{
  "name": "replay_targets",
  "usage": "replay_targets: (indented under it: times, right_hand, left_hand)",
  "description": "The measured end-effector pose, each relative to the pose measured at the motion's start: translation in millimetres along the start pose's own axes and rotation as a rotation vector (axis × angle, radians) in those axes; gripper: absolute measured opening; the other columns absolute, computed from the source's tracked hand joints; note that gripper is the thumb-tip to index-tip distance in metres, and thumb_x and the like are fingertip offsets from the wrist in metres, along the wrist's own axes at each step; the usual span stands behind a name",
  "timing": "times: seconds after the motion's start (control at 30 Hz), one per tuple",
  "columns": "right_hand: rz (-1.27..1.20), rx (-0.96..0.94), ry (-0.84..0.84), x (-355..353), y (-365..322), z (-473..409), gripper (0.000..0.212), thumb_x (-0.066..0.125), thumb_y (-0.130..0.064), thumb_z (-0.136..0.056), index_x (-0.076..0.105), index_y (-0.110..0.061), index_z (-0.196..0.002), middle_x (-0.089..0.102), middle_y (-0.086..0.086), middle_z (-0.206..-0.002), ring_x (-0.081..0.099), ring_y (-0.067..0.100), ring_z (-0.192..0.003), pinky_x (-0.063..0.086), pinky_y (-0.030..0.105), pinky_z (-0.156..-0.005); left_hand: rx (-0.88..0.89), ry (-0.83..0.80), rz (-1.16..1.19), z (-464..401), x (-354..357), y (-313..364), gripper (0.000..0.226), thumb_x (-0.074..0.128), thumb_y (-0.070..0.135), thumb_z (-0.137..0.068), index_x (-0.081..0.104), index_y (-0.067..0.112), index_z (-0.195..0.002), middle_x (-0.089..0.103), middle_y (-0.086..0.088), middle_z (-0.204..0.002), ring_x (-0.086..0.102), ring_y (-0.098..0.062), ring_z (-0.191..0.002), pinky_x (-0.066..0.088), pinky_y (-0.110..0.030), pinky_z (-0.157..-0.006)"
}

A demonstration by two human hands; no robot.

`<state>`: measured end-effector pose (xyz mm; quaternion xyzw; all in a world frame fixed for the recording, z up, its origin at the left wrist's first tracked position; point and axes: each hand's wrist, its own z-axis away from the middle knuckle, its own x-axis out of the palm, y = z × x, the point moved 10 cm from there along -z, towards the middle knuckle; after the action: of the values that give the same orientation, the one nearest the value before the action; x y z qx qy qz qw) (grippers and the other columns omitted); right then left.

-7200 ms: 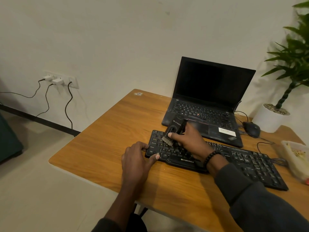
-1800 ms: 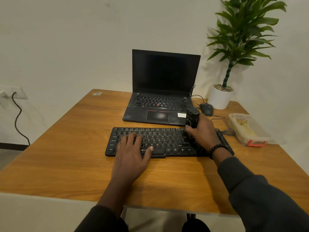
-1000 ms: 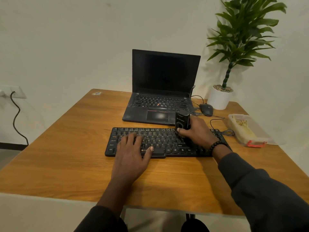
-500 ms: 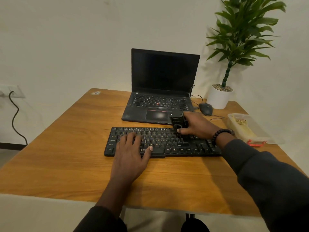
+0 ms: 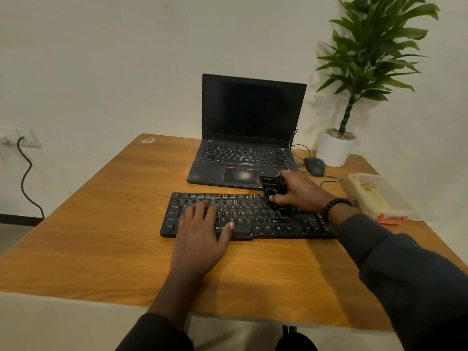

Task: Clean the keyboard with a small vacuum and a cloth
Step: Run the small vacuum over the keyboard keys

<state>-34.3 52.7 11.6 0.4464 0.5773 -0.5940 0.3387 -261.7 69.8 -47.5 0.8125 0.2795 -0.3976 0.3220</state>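
1. the black keyboard lies flat on the wooden table, long side running left to right, just in front of the laptop.
2. left hand rests palm down on the left half of the keyboard, fingers straight and spread a bit over the keys, thumb out along the front edge near the brand logo. it's not gripping anything, just laid flat on the board.
3. right hand is wrapped around the small vacuum, a stubby black unit standing roughly upright. thumb is on the near side, the other fingers curl round the far side, so it's clamped on it pretty firmly.
4. the vacuum's bottom end sits at the back rows of the keyboard, right of centre, close to the laptop's front edge. can't really tell if the nozzle is touching the keys, the hand and the dark plastic blend together there.
5. there's a beaded bracelet on the right wrist and a dark sleeve running off to the lower right.
6. the laptop is open with a dark screen. a black mouse sits to its right, cable trailing across the table.
7. a potted plant in a white pot stands at the far right corner, and a clear plastic container with a red clip sits near the right edge.
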Motion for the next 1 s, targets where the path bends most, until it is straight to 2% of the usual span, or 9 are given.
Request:
replay_targets:
  times: [0.17,0.3,0.4,0.57,0.67,0.73,0.83,0.9,1.0]
  right_hand:
    - [-0.017,0.046,-0.108,2.8,6.2,5.2,0.038,0.075,-0.029,-0.081,0.054,-0.02,-0.111,0.064,-0.008,-0.1,0.061,0.003,-0.086,0.05,0.016,-0.068]
    - [-0.106,0.072,0.033,-5.5,-1.2,3.8,0.04,0.075,-0.027,-0.081,0.055,-0.018,-0.115,0.062,-0.009,-0.103,0.06,0.007,-0.091,0.047,0.014,-0.068]
    - [-0.205,0.079,0.042,12.9,-13.0,-1.1,0.048,0.074,-0.031,-0.082,0.053,-0.017,-0.123,0.062,-0.007,-0.109,0.059,0.008,-0.096,0.048,0.016,-0.073]
    - [-0.049,0.098,0.078,10.6,-16.1,-8.2,0.046,0.075,-0.025,-0.081,0.054,-0.015,-0.12,0.061,0.001,-0.116,0.059,0.015,-0.104,0.051,0.025,-0.084]
    - [-0.124,0.095,0.121,7.2,-23.2,-11.3,0.048,0.075,-0.026,-0.081,0.054,-0.014,-0.122,0.061,-0.002,-0.114,0.056,0.009,-0.098,0.046,0.016,-0.073]
    - [-0.204,0.081,0.109,16.2,-32.6,-13.3,0.048,0.075,-0.028,-0.081,0.054,-0.016,-0.123,0.063,-0.004,-0.112,0.055,0.006,-0.094,0.041,0.01,-0.066]
    - [-0.217,0.066,0.051,30.4,-39.7,-13.2,0.049,0.074,-0.03,-0.082,0.053,-0.016,-0.124,0.063,-0.005,-0.112,0.056,0.006,-0.094,0.042,0.011,-0.065]
    - [-0.183,0.061,-0.008,29.4,-38.5,-11.3,0.048,0.075,-0.027,-0.082,0.053,-0.015,-0.123,0.062,-0.004,-0.111,0.057,0.007,-0.095,0.046,0.013,-0.068]
    - [-0.007,0.02,-0.065,17.9,-39.4,-10.6,0.046,0.075,-0.025,-0.081,0.054,-0.014,-0.121,0.06,-0.003,-0.113,0.058,0.011,-0.101,0.049,0.02,-0.081]
  left_hand:
    - [0.003,-0.002,0.0,-0.3,0.8,0.3,0.052,0.043,0.057,-0.096,0.052,0.019,-0.13,0.047,-0.001,-0.132,0.039,-0.016,-0.121,0.037,-0.036,-0.1]
    - [0.003,0.012,0.003,-0.7,-1.1,1.1,0.052,0.044,0.056,-0.096,0.053,0.018,-0.129,0.048,-0.002,-0.13,0.04,-0.017,-0.12,0.039,-0.037,-0.099]
    - [0.001,0.011,0.009,0.1,-1.5,0.5,0.052,0.045,0.056,-0.096,0.053,0.018,-0.13,0.048,-0.001,-0.13,0.04,-0.017,-0.121,0.038,-0.037,-0.099]
    - [-0.002,-0.002,0.007,-0.6,-0.5,0.6,0.052,0.044,0.057,-0.096,0.052,0.019,-0.131,0.047,0.0,-0.13,0.039,-0.016,-0.12,0.037,-0.035,-0.099]
    - [-0.004,0.002,0.008,-0.8,-1.0,0.5,0.051,0.043,0.057,-0.096,0.052,0.02,-0.129,0.047,0.0,-0.129,0.04,-0.015,-0.119,0.037,-0.034,-0.099]
    - [-0.001,0.01,0.007,-0.2,-1.5,0.9,0.05,0.044,0.057,-0.096,0.053,0.019,-0.128,0.048,0.0,-0.128,0.041,-0.016,-0.117,0.038,-0.035,-0.098]
    - [0.001,0.014,0.013,-0.5,-1.6,0.7,0.05,0.044,0.056,-0.096,0.053,0.019,-0.127,0.048,0.0,-0.127,0.041,-0.017,-0.117,0.039,-0.036,-0.097]
    - [-0.001,0.008,0.011,-1.1,-1.1,0.4,0.05,0.043,0.057,-0.096,0.053,0.02,-0.127,0.047,0.001,-0.128,0.04,-0.016,-0.118,0.038,-0.035,-0.098]
    - [0.005,-0.001,0.009,-0.9,0.0,1.0,0.05,0.042,0.058,-0.096,0.051,0.021,-0.127,0.046,0.002,-0.128,0.038,-0.014,-0.118,0.036,-0.033,-0.099]
